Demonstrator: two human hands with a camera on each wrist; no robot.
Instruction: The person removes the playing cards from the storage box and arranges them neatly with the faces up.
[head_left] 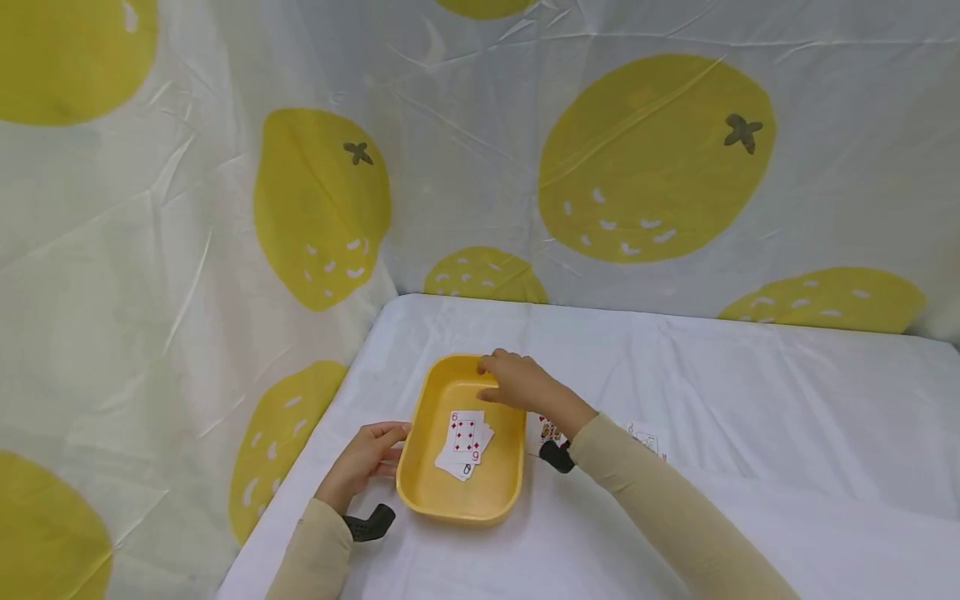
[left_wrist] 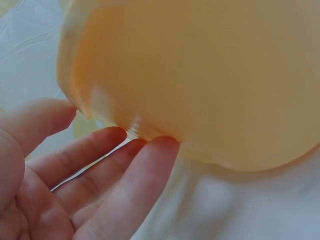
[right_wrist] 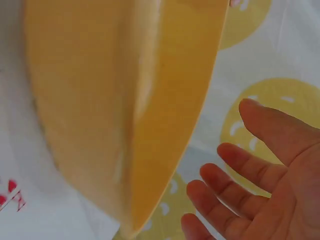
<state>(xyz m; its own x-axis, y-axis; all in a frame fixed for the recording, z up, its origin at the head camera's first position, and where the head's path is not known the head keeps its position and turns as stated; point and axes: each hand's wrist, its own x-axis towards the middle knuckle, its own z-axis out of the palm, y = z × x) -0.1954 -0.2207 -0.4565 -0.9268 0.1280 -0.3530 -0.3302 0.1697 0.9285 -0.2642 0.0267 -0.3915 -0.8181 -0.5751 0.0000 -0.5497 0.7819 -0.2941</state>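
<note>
Yellow plastic tray [head_left: 480, 497] on the surface [head_left: 780, 400] is corralling the six of diamonds [head_left: 466, 437], relaxed left hand [head_left: 367, 454] touching its side, likely steadying it, empty right hand [head_left: 523, 385] hovering, fingers apart, over its far rim.

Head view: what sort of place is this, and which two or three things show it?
Perhaps a screened-off indoor workspace: fruit-print sheets hang behind and at the left, a white cloth lies spread out, and a yellow tray holds playing cards.
</note>
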